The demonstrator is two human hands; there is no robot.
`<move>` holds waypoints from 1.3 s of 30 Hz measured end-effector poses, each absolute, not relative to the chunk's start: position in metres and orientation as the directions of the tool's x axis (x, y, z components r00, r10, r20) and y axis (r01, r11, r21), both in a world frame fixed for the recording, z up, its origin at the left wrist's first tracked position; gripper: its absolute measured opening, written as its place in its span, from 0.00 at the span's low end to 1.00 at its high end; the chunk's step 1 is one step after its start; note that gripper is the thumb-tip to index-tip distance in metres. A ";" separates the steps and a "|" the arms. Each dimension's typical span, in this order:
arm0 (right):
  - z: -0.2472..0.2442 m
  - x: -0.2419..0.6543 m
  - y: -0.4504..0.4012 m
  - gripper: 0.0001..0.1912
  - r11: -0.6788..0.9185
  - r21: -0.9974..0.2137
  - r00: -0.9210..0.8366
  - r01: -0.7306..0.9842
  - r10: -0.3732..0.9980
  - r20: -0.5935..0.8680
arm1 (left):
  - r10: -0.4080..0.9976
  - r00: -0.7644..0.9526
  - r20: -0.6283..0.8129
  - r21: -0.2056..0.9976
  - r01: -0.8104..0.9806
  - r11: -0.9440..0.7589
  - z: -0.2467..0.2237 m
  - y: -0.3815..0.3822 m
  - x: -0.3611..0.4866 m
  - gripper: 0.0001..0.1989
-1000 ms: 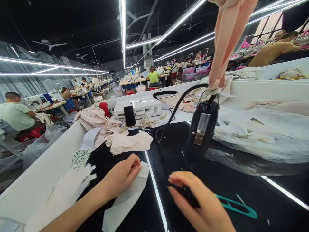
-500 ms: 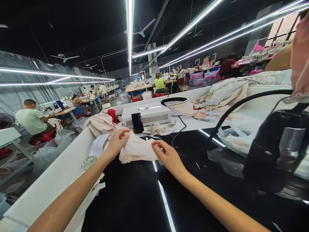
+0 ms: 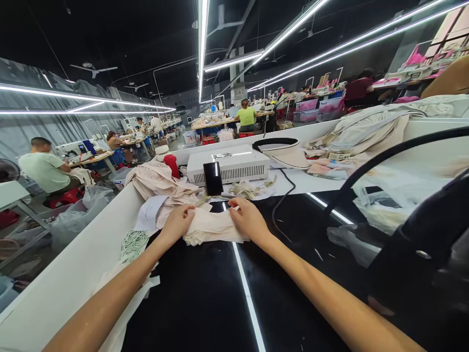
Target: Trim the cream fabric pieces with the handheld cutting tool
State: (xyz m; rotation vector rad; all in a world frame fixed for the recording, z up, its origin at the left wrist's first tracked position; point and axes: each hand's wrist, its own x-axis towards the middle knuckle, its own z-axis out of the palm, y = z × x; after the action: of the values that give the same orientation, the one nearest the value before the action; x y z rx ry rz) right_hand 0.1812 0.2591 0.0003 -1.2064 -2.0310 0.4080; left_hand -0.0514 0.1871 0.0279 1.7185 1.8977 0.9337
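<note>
A small stack of cream fabric pieces (image 3: 212, 226) lies on the glossy black tabletop (image 3: 198, 293), between my two hands. My left hand (image 3: 178, 222) pinches the stack's upper left corner with closed fingers. At the right end my right hand (image 3: 246, 218) has its fingers curled onto the cloth, the thumb and index finger close together at the upper edge. Just behind the stack a dark phone (image 3: 213, 178) leans upright against a white vented box (image 3: 229, 167).
Left of the stack are cream printed fabric (image 3: 157, 181), a white paper label (image 3: 150, 213) and green cords (image 3: 132, 245). A visor (image 3: 282, 151) sits behind. A black machine (image 3: 421, 244) with a curved hose and plastic bags occupy the right. Other people sit farther off.
The top cloth, raised between my hands before, now lies flatter on the stack. The view has shifted, and the black machine at the right appears lower.
</note>
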 end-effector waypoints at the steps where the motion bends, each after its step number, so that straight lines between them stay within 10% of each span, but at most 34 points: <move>1: 0.000 0.181 0.258 0.14 0.525 -0.563 -0.307 0.638 0.845 0.439 | 0.980 -0.156 0.121 0.708 0.705 0.024 0.027 0.186 -0.051 0.17; 9: 0.006 0.189 0.226 0.09 0.696 -0.490 -0.446 0.524 0.715 0.538 | 0.982 -0.189 -0.015 0.635 0.756 0.156 0.051 0.158 -0.077 0.18; 24: -0.005 0.193 0.158 0.12 0.724 -0.628 -0.592 0.285 0.648 0.479 | 0.851 -0.446 -0.277 0.044 0.879 0.475 0.079 -0.017 -0.131 0.14; 39: -0.012 0.192 0.134 0.12 0.683 -0.677 -0.678 0.274 0.637 0.368 | 0.913 -0.395 -0.102 0.332 0.851 0.406 0.060 -0.024 -0.138 0.09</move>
State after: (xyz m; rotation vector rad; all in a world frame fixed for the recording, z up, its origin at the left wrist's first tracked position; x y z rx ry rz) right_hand 0.1922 0.1342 -0.0116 -0.6970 -2.2948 0.7920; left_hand -0.1380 -0.0245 0.0596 1.5445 2.3971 0.3294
